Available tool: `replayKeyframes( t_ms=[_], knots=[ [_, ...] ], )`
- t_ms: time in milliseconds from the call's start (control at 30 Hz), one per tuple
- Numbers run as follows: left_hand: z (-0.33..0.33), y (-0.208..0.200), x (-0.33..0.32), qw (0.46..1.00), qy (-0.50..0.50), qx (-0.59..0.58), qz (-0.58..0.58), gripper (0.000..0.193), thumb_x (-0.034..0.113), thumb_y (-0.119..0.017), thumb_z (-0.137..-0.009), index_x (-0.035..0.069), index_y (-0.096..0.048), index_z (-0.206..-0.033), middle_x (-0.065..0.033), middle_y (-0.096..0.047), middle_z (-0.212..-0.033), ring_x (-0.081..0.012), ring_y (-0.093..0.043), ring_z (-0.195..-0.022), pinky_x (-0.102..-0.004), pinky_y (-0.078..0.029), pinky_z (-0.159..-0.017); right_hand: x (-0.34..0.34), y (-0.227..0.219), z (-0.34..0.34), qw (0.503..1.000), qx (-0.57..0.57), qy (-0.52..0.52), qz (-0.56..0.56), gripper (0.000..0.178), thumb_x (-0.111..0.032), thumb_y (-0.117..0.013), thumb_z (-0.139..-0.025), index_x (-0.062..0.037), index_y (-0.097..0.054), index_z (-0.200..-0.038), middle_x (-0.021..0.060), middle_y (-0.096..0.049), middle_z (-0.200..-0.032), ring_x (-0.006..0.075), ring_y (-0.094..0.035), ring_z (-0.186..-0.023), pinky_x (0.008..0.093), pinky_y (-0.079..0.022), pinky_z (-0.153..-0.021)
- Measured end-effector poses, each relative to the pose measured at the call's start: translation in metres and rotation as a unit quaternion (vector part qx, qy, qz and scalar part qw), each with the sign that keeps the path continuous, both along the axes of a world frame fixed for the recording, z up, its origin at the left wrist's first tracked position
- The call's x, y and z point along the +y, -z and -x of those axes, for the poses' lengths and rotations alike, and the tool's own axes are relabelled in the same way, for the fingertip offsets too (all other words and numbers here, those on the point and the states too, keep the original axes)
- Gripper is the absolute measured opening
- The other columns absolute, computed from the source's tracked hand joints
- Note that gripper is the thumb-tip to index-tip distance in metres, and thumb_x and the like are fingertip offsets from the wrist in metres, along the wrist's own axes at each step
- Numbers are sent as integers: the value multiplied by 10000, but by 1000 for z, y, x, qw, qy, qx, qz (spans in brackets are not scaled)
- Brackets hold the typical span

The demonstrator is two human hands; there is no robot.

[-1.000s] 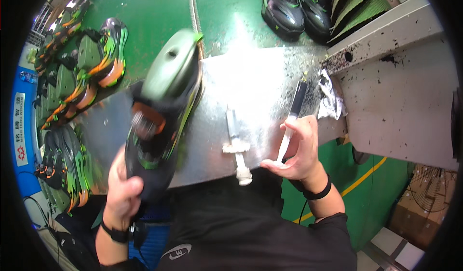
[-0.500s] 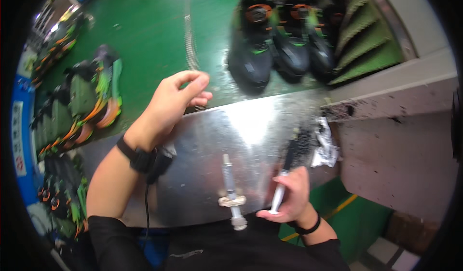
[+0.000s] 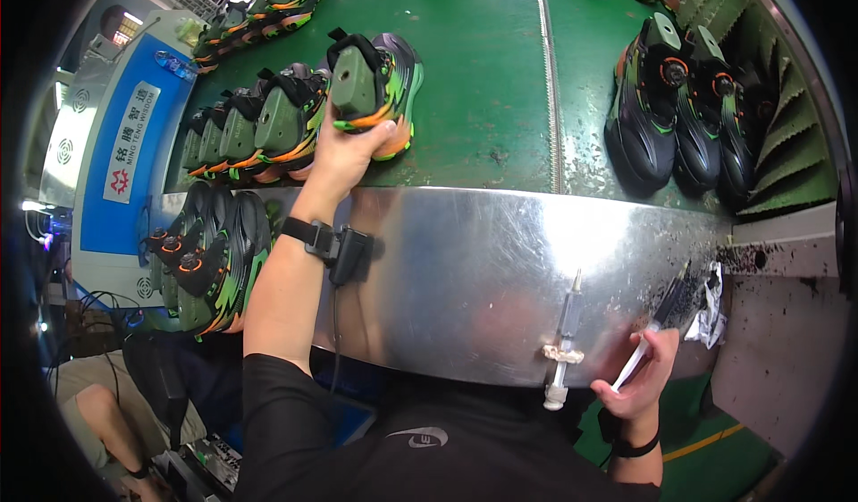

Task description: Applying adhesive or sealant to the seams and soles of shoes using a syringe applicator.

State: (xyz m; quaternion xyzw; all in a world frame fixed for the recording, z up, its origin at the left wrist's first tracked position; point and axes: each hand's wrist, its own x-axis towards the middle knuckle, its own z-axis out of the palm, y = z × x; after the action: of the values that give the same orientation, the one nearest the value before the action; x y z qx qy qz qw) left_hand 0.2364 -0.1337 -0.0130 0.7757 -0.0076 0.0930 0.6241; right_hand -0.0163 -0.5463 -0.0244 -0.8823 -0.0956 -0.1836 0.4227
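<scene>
My left hand (image 3: pixel 341 160) is closed round the heel end of a black, green and orange sneaker (image 3: pixel 400 86) at the near end of a row on the green surface. A green block fills the shoe's opening. My right hand (image 3: pixel 645 379) is wrapped round a syringe (image 3: pixel 666 307) with dark contents and a white plunger, its tip pointing away from me over the metal plate's right end. Left of that hand, a second syringe (image 3: pixel 569 321) with clear-looking contents and a whitish lump round its flange lies at the plate's near edge.
More sneakers (image 3: pixel 239 126) line the left, with others (image 3: pixel 219 269) at the metal plate's (image 3: pixel 447 269) left end. Several sneakers (image 3: pixel 645 126) stand by the green strip curtain (image 3: pixel 786 144). Crumpled white wrapping (image 3: pixel 709 310) lies beside dark smears. Another person's arm (image 3: pixel 112 426) shows lower left.
The view has turned left. My left hand, empty before, has moved left to the row and taken hold of a sneaker. My right hand still holds the dark syringe.
</scene>
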Motion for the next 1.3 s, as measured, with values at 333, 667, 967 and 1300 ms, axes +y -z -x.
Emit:
replayKeyframes(
  t_ms=[333,667,967,1300],
  knots=[
    [215,-35,-37,987,115,107,14,747,319,-738,-783,-15,-397,-1358,-201,-440,-1357,-371,-494,-1208,-488,-468,-960,-24,-9,11,992,84,-36,-83,797,-439,-843,-620,-1,-505,-1194,116,-555,-961,222,-484,-774,321,-403,-700],
    [83,-39,-27,985,113,114,-60,458,227,-624,-882,-31,-498,-1239,-121,-512,-1206,-160,-551,-1027,-250,-458,-853,-26,-31,50,947,199,11,-250,803,-375,-845,-663,10,-461,-1254,82,-539,-1024,159,-549,-922,281,-451,-800],
    [81,-43,-58,930,224,123,265,489,159,-703,-799,-6,-441,-1177,-77,-593,-979,-156,-598,-893,-302,-501,-825,11,-82,32,903,159,-172,-361,959,-530,-851,-600,13,-429,-1269,110,-484,-1034,201,-546,-923,305,-435,-787],
    [116,-53,-38,890,261,55,369,787,249,-845,-616,39,-393,-1225,-207,-587,-1072,-277,-631,-952,-384,-537,-830,97,-136,-54,743,171,-420,-493,681,-691,-579,-799,-131,-475,-1172,167,-673,-924,264,-495,-900,395,-371,-740]
  ],
)
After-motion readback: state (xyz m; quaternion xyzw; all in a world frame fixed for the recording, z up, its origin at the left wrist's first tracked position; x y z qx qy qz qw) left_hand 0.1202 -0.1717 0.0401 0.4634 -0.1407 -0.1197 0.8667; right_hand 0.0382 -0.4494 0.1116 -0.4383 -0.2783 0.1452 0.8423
